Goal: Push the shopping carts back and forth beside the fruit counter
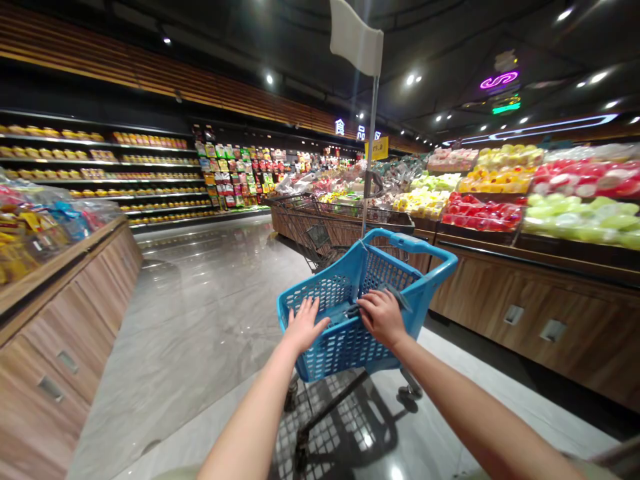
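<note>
A blue plastic shopping cart with a perforated basket stands in front of me, its handle toward the right. My left hand is open over the basket's left end, fingers spread and palm down. At the near side rim, the fingers of my right hand are bent and closed. A dark grey thing shows on both sides of that hand; its kind is unclear, and the fingers hide part of it.
A dark wire cart stands just behind the blue one. Wooden produce counters with wrapped fruit run along the right. Another wooden display with bagged goods stands left. Stocked shelves line the back wall. A pole carries a white flag.
</note>
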The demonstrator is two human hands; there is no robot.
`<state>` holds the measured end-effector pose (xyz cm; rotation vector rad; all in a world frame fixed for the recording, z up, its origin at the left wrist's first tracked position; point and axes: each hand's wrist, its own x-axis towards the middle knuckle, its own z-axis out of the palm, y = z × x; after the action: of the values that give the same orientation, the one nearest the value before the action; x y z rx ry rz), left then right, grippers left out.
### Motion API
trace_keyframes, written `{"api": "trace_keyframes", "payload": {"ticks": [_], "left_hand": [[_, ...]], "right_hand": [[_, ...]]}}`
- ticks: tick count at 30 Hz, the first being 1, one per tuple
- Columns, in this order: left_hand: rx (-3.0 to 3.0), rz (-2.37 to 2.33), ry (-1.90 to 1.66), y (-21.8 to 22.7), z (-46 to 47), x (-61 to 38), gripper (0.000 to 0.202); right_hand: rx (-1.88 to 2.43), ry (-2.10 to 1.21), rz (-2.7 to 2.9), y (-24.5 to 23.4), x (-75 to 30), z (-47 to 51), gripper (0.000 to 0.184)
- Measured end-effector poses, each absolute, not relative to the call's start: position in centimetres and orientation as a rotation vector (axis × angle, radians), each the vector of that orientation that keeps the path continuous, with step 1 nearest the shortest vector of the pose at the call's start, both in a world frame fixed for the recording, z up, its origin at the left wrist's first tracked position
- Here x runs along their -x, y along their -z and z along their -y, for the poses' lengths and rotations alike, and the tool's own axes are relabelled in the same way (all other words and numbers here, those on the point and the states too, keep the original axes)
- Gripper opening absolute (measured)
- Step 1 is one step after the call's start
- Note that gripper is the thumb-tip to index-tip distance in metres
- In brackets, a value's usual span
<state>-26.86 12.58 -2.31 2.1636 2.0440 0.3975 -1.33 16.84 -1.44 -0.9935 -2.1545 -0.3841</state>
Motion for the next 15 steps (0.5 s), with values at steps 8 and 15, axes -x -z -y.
{"api": "trace_keyframes", "payload": {"ticks": [8, 15], "left_hand": [[-2.11, -2.056, -0.376, 2.3, -12.6, 27.8, 0.079], [-2.045, -2.042, -0.343, 2.0, -12.4, 26.9, 0.081]], "right_hand": [[0.838, 0.536, 2.386, 0.6, -0.6, -18.6, 0.026], [0.99, 0.692, 2.181, -0.1, -8.3, -22.2, 0.024]]}}
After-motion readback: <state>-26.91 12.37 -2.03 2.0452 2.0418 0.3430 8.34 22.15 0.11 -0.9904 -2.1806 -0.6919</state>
